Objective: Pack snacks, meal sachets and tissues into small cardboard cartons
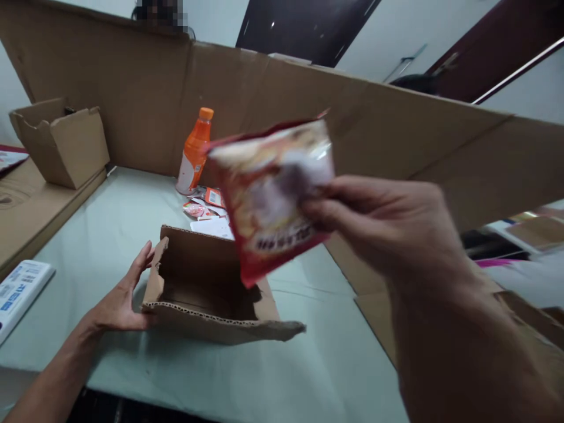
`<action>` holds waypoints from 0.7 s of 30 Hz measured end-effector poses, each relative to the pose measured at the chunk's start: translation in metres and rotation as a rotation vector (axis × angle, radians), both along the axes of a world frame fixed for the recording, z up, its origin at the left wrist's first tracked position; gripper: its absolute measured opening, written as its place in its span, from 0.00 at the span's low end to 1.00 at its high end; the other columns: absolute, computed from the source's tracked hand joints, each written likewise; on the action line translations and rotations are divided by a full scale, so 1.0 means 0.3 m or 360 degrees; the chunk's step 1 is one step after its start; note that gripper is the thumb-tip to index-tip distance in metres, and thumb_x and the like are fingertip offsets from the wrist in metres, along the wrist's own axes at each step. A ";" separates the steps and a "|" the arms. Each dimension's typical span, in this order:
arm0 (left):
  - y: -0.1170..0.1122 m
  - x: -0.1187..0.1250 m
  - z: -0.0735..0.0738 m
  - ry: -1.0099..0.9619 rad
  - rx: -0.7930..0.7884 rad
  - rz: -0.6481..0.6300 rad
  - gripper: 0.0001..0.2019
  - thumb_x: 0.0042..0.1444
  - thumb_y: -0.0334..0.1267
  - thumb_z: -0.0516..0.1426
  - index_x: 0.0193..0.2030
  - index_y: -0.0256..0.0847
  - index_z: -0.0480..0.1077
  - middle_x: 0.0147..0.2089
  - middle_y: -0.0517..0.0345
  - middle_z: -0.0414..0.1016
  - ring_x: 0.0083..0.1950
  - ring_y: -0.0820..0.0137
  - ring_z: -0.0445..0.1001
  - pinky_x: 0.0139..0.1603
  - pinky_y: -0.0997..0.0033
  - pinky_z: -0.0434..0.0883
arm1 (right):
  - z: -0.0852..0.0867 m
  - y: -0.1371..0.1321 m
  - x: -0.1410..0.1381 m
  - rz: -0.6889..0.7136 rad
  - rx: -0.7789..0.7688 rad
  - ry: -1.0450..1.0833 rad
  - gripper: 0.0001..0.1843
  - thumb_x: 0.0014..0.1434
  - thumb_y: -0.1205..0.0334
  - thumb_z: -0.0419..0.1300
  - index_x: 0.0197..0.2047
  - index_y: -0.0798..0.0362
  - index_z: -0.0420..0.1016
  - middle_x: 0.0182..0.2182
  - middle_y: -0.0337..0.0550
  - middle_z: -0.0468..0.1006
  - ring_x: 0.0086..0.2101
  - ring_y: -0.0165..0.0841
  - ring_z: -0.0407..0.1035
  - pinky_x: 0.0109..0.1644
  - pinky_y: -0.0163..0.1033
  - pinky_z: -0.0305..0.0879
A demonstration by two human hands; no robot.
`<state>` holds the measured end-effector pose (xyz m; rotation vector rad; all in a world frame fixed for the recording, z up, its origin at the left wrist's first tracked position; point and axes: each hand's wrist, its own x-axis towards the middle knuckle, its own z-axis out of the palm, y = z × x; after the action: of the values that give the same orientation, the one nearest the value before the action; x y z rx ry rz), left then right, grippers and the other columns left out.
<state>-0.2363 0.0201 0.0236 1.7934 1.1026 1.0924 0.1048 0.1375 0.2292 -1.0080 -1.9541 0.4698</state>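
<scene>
My right hand (388,226) is raised close to the camera, its fingers pinched on the right edge of a red and white snack packet (268,191). The packet hangs above an open cardboard box (207,294) that stands on the pale green table (110,235). My left hand (126,296) rests against the box's left side, thumb under the near flap and fingers stretched up along the side flap. The box's inside looks empty where I can see it.
An orange drink bottle (194,151) stands behind the box, with small packets and papers (207,211) at its foot. A tall cardboard wall (132,88) rings the table's back. Another open box (61,141) sits far left, a white label sheet (20,288) near left.
</scene>
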 end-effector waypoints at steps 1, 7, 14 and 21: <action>-0.003 0.000 0.005 0.0007 0.0000 0.0005 0.65 0.49 0.42 0.72 0.80 0.60 0.29 0.83 0.48 0.41 0.80 0.38 0.46 0.77 0.30 0.50 | -0.009 0.053 0.015 -0.0156 -0.0049 0.0154 0.09 0.55 0.53 0.67 0.33 0.49 0.81 0.26 0.37 0.78 0.24 0.30 0.67 0.27 0.35 0.64; -0.003 -0.003 0.008 0.0075 0.0026 -0.0005 0.65 0.49 0.48 0.71 0.81 0.54 0.30 0.83 0.44 0.41 0.80 0.38 0.49 0.77 0.34 0.53 | -0.291 0.343 -0.079 -0.0330 -0.0683 0.0127 0.12 0.51 0.55 0.65 0.24 0.52 0.71 0.18 0.39 0.71 0.20 0.30 0.65 0.21 0.33 0.56; -0.043 -0.009 0.083 -0.0004 0.0020 0.0231 0.63 0.49 0.57 0.71 0.81 0.52 0.35 0.80 0.40 0.50 0.78 0.37 0.54 0.74 0.32 0.58 | -0.566 0.327 -0.097 -0.0194 -0.0917 -0.0068 0.10 0.44 0.57 0.66 0.29 0.53 0.78 0.28 0.44 0.82 0.29 0.35 0.74 0.30 0.35 0.68; 0.115 -0.214 0.191 0.0028 0.0438 0.1154 0.63 0.45 0.55 0.73 0.79 0.53 0.38 0.78 0.43 0.55 0.75 0.43 0.62 0.69 0.40 0.69 | -0.594 0.214 0.042 -0.0150 -0.0876 -0.0021 0.25 0.50 0.46 0.63 0.45 0.55 0.82 0.37 0.52 0.85 0.36 0.42 0.78 0.34 0.43 0.75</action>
<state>-0.3005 0.0548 0.0810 1.6280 1.7527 1.7150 0.1174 0.2017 0.0509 -1.4365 -1.8137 0.9817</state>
